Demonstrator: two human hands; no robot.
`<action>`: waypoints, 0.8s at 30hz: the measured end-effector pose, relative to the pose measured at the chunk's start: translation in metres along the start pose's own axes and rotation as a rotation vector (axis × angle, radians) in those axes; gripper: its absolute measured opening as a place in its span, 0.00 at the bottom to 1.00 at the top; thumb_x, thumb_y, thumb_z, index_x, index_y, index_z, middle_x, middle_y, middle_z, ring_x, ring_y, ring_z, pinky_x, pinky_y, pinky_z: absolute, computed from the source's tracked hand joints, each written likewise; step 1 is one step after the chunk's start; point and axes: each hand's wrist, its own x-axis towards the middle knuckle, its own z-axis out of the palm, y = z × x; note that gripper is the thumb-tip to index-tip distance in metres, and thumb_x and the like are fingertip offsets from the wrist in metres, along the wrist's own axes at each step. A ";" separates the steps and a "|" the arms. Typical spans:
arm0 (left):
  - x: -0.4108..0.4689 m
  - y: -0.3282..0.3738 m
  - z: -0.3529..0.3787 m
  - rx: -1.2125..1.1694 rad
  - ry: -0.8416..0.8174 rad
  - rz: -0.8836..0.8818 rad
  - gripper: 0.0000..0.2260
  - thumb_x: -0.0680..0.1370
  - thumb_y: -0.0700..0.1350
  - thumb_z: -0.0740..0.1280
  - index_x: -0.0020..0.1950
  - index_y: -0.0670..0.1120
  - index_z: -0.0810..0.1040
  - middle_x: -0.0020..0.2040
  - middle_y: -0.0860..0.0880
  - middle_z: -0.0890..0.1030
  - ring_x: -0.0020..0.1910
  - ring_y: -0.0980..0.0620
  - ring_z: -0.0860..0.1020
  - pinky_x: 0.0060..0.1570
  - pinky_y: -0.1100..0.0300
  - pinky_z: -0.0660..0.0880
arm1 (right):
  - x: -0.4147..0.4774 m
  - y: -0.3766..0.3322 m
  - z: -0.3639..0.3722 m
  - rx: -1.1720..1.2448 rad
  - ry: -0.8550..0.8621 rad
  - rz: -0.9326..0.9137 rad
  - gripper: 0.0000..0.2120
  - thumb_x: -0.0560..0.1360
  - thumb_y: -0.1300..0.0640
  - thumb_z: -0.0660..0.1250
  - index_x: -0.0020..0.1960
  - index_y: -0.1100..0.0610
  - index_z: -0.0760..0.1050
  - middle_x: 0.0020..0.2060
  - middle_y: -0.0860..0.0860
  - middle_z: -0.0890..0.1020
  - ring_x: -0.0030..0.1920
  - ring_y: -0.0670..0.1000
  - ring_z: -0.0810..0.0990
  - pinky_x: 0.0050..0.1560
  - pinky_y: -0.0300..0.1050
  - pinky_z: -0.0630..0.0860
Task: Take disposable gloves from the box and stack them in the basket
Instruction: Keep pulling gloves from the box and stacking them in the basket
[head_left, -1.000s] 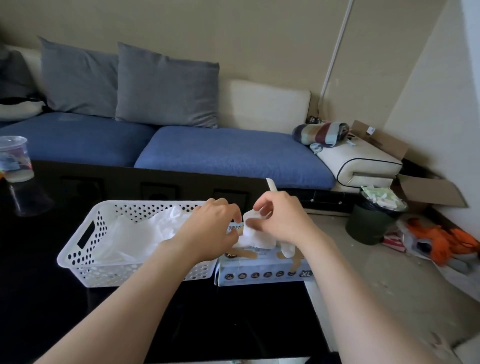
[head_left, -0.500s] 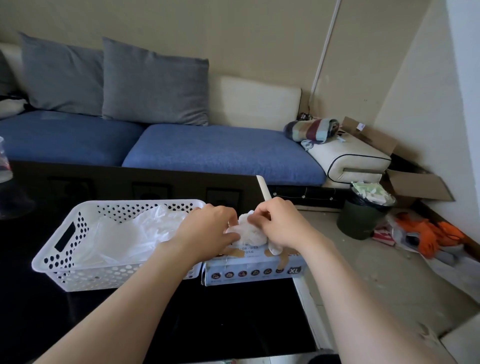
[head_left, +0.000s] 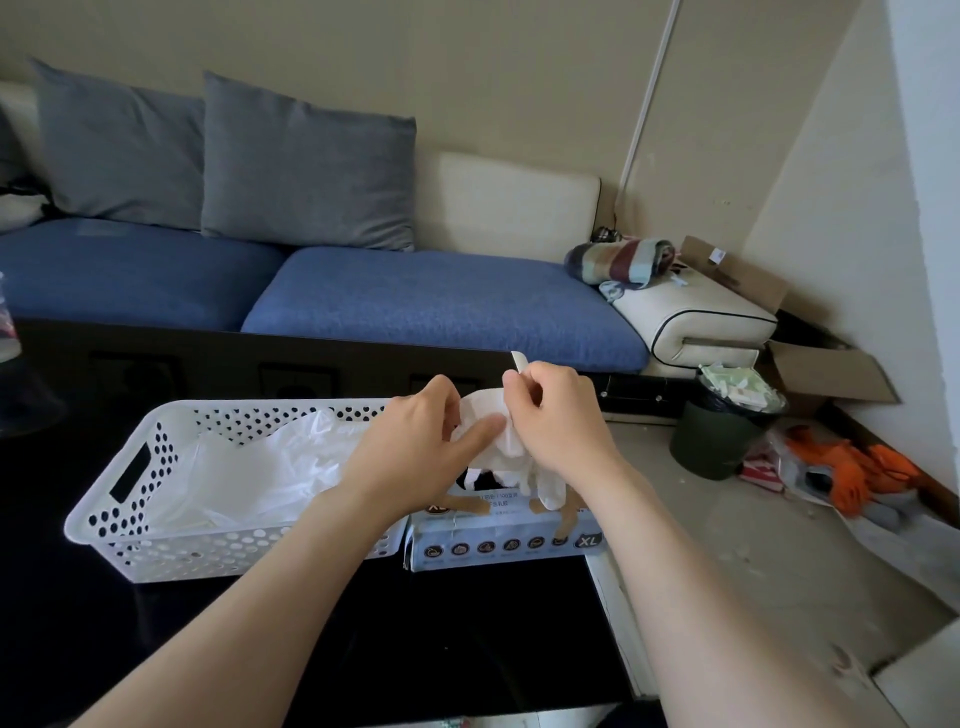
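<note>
The glove (head_left: 480, 410) has risen above the box (head_left: 498, 543), pinched between both hands (head_left: 415, 441) (head_left: 558, 421).

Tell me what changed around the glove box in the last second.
The left hand and right hand rose a little, drawing the glove farther out of the box; its fingers now dangle over the opening. Both hands kept hold of it. The basket, the stacked gloves in it and the box stayed put.
</note>
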 end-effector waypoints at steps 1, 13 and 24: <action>-0.001 0.001 0.001 -0.008 -0.011 -0.007 0.23 0.77 0.70 0.65 0.46 0.50 0.72 0.40 0.52 0.81 0.38 0.52 0.80 0.40 0.49 0.80 | 0.000 0.000 0.001 -0.007 0.001 0.002 0.21 0.85 0.51 0.65 0.37 0.61 0.74 0.29 0.52 0.78 0.27 0.45 0.73 0.29 0.34 0.68; 0.002 0.000 0.008 -0.102 -0.048 -0.007 0.21 0.74 0.52 0.79 0.62 0.51 0.75 0.58 0.56 0.79 0.53 0.56 0.77 0.50 0.61 0.75 | -0.002 0.007 -0.002 0.018 -0.100 0.266 0.25 0.85 0.46 0.65 0.35 0.61 0.76 0.30 0.55 0.79 0.29 0.51 0.77 0.32 0.43 0.72; 0.003 -0.004 0.009 -0.017 -0.061 0.018 0.12 0.76 0.40 0.77 0.50 0.51 0.75 0.45 0.53 0.76 0.39 0.54 0.76 0.35 0.63 0.69 | -0.002 -0.002 -0.014 0.357 0.020 0.594 0.16 0.83 0.53 0.62 0.38 0.55 0.66 0.32 0.49 0.67 0.33 0.50 0.66 0.36 0.45 0.62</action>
